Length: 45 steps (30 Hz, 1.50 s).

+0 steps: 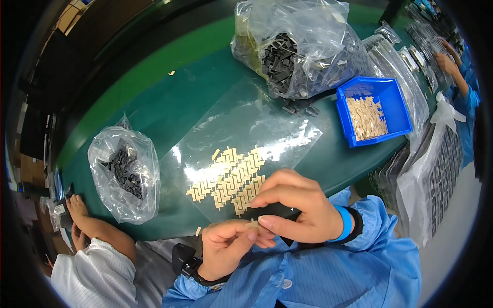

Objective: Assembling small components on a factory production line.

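Note:
My left hand (226, 247) is closed at the table's near edge, a small beige strip-like piece (251, 224) pinched at its thumb and fingertips. Just to the right, my right hand (303, 208) has its thumb and index finger apart. Its thumb tip is beside the held piece, and its index fingertip is at the near edge of the laid-out beige pieces (224, 178). Those pieces lie in slanted rows on a clear plastic sheet (246, 115). Some of my fingers overlap, so their undersides are hidden.
A blue bin (400, 110) of beige pieces stands right. Behind it, a large clear bag (328, 51) holds black parts; a smaller bag (149, 169) of black parts lies left. Another person's hand (77, 208) rests at the far left. Bagged trays (436, 174) stand right.

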Available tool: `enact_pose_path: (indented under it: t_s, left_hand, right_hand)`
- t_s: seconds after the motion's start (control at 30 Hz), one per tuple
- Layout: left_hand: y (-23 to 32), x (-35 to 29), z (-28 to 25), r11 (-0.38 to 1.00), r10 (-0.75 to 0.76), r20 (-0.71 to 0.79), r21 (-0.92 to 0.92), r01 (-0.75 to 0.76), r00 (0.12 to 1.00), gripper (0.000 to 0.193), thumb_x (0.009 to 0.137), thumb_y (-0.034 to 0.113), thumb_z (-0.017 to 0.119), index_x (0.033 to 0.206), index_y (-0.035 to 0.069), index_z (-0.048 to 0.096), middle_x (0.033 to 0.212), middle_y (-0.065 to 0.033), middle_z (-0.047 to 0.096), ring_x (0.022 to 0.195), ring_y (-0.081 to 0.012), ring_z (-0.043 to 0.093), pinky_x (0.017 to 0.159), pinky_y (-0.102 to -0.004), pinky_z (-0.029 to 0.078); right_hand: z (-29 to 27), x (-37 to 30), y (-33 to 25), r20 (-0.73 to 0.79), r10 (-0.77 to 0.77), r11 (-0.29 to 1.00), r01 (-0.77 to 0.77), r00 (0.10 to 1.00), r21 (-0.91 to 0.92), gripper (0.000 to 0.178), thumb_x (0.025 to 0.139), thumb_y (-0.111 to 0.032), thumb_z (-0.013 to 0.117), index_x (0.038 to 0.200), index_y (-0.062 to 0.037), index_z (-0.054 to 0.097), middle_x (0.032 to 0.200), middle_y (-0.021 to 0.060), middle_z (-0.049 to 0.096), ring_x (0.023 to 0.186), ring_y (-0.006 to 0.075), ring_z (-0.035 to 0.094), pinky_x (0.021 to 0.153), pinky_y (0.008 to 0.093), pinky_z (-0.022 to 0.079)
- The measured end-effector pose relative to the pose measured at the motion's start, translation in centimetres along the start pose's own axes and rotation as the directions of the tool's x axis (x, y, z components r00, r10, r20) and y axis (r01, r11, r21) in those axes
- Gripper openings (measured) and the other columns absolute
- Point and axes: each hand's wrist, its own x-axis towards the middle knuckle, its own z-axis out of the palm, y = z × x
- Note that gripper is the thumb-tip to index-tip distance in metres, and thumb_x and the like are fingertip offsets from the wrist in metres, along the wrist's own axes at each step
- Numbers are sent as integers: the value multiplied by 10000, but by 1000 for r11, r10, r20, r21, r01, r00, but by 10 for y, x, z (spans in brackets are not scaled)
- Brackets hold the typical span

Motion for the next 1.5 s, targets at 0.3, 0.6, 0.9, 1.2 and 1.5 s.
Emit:
enact_pose_path:
  t_s: [0.3,0.6,0.9,1.2,1.5]
  left_hand:
    - [1,2,2,958,72,-63,282,-51,995,134,833,-11,510,903,-91,592,809,-170,627,711,-200,638,617,-257,525]
    - [-2,-2,4,959,125,-168,274,-75,978,119,807,-34,541,895,-87,600,803,-158,628,677,-194,640,577,-234,516]
    - [4,1,10,722,370,-29,637,-268,929,118,776,-44,559,876,-75,613,777,-144,629,633,-164,627,565,-222,502]
    - [-2,-1,8,955,126,-142,285,-81,982,114,813,-12,541,867,-97,593,784,-162,628,636,-182,630,575,-244,517]
    - [-6,5,12,945,229,-273,294,-146,935,199,862,77,504,869,-111,569,744,-186,614,569,-220,620,516,-278,525]
  right_hand:
    - [-1,-3,2,109,109,985,-122,988,125,63,744,-44,605,801,-32,580,746,41,589,694,178,543,683,301,400]
    - [-1,-4,1,81,-117,971,131,990,-201,138,717,-98,652,850,-60,640,816,15,578,764,184,524,682,307,383]
    - [-1,-4,0,121,-45,986,63,992,-152,109,726,-88,636,832,-66,637,820,17,569,779,187,513,696,308,375]
    - [-10,-2,1,73,308,918,-316,949,237,86,816,-69,551,829,13,574,787,71,594,764,144,557,685,265,441]
    - [1,-8,1,114,361,857,-378,926,350,120,780,-63,603,865,22,604,751,73,617,699,109,570,620,229,447]
